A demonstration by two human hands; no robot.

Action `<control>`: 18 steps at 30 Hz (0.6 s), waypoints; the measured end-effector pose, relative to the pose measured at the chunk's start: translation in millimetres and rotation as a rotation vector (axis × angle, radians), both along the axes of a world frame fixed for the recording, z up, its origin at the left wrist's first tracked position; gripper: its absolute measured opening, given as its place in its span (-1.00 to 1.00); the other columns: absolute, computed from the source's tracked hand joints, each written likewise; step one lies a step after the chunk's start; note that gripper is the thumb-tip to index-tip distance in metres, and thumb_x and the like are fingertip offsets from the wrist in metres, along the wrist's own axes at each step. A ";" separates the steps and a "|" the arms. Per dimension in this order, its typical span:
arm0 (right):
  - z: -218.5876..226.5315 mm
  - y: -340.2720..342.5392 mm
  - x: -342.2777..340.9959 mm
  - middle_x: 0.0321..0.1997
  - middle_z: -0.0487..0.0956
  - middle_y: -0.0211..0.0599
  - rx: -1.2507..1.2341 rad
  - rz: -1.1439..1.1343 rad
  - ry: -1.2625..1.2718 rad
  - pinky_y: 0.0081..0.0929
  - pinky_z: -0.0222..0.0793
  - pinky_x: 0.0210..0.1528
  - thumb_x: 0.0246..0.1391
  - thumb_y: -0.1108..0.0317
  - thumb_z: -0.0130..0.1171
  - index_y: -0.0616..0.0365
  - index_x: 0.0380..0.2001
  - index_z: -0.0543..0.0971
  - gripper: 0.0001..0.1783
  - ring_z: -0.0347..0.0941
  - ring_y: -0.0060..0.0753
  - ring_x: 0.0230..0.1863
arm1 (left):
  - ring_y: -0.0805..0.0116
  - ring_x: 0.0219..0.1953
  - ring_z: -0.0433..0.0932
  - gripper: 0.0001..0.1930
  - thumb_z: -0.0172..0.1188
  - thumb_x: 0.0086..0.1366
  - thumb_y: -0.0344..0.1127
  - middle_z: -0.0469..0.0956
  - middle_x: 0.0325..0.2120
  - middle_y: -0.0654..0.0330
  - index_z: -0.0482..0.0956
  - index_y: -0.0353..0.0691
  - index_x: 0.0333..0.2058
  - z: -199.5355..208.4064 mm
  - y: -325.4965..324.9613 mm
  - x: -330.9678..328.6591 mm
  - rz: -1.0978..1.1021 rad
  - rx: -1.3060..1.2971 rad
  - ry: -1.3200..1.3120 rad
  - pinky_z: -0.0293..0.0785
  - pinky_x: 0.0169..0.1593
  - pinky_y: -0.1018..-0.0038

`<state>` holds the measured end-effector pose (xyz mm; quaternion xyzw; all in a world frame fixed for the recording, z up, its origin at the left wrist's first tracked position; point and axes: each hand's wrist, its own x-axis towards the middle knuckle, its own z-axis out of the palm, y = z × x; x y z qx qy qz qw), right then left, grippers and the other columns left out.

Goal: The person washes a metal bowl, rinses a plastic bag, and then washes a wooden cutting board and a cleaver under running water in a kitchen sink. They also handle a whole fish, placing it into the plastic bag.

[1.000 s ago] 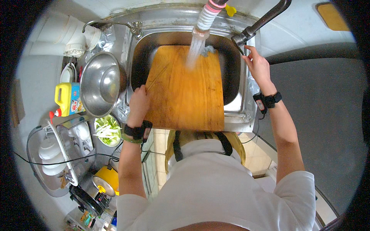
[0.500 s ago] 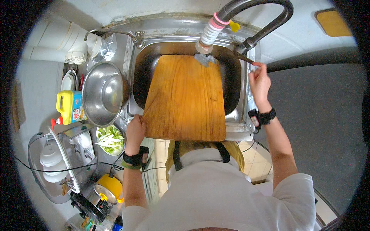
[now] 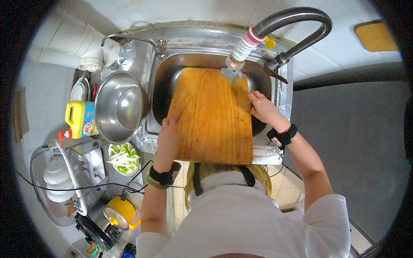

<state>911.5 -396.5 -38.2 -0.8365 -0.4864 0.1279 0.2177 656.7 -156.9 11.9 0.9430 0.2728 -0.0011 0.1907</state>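
A wooden cutting board (image 3: 211,120) lies slanted over the sink (image 3: 157,86), its near edge close to my body. Along its left edge my left hand (image 3: 167,139) is closed on the board, slightly blurred. My right hand (image 3: 267,112) is at the board's right edge, fingers bent and thumb apart from them; its fingertips reach the edge, but a grip does not show. Above the board's far right corner hangs the white, pink-ringed spout (image 3: 241,51) of a dark curved faucet (image 3: 301,15). A greyish translucent patch (image 3: 232,75), perhaps water, shows beneath it.
Left of the sink are a steel basin (image 3: 118,107), a small tap (image 3: 159,47), a yellow jug (image 3: 75,120) and a plate of cut greens (image 3: 124,159). Nearer stand a dish rack (image 3: 81,198) and a yellow pot (image 3: 120,213). A dark grey surface (image 3: 344,150) spans the right side.
My right hand has left the faucet lever and moved left and nearer to the board's right edge. My left hand has slid farther up along the left edge.
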 end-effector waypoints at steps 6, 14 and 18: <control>-42.4 36.8 50.6 -0.18 0.55 0.01 -0.356 0.181 0.097 -0.09 0.42 -0.14 -0.02 0.29 0.07 0.12 0.01 0.37 -0.53 0.48 0.04 -0.13 | -0.05 -0.22 0.49 -0.66 -0.19 0.30 -0.32 0.49 -0.23 -0.14 0.45 -0.24 -0.03 -37.7 -25.8 25.2 -0.015 -0.100 0.025 0.45 -0.17 0.21; -31.3 62.8 33.7 -0.04 0.45 0.18 -0.101 0.333 0.248 -0.16 0.29 0.07 0.07 0.37 0.06 0.31 0.01 0.36 -0.57 0.34 0.21 0.03 | 0.18 -0.15 0.51 -0.69 -0.04 0.18 -0.34 0.54 -0.25 0.05 0.50 -0.16 -0.10 -35.1 -35.2 40.8 -0.022 0.117 0.296 0.46 -0.16 0.23; -3.3 62.3 17.5 0.02 0.43 0.17 -0.160 0.393 0.282 -0.20 0.25 0.12 0.09 0.40 0.04 0.36 0.01 0.37 -0.58 0.33 0.17 0.07 | 0.25 -0.11 0.48 -0.73 0.03 0.13 -0.35 0.55 -0.27 0.15 0.52 -0.14 -0.16 -31.7 -52.4 12.5 0.140 0.124 0.191 0.31 -0.06 0.36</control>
